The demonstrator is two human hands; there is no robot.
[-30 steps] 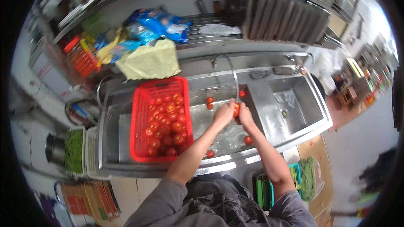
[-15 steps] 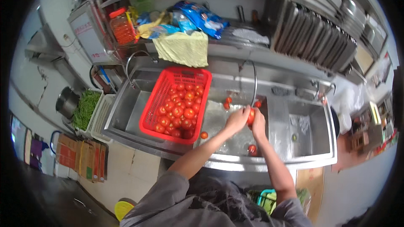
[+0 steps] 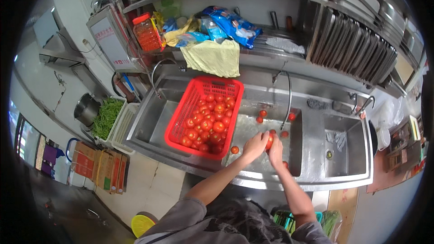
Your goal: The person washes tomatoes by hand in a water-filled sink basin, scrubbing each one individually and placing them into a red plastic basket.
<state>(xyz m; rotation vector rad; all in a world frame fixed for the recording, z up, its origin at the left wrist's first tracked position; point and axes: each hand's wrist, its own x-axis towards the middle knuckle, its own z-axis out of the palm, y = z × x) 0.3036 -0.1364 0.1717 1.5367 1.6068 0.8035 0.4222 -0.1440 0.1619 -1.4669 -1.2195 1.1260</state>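
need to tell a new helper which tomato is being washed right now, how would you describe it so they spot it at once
Start at the long steel sink and find the red basket heaped with tomatoes at its left. Just right of it, under the curved tap, the left hand and right hand meet. The tomato is the only one pressed between them; the others float loose or lie in the basket.

You get bright, even overhead light, soft glare on the steel sink (image 3: 312,162), sharp centre, and heavy fisheye bending with black corners.
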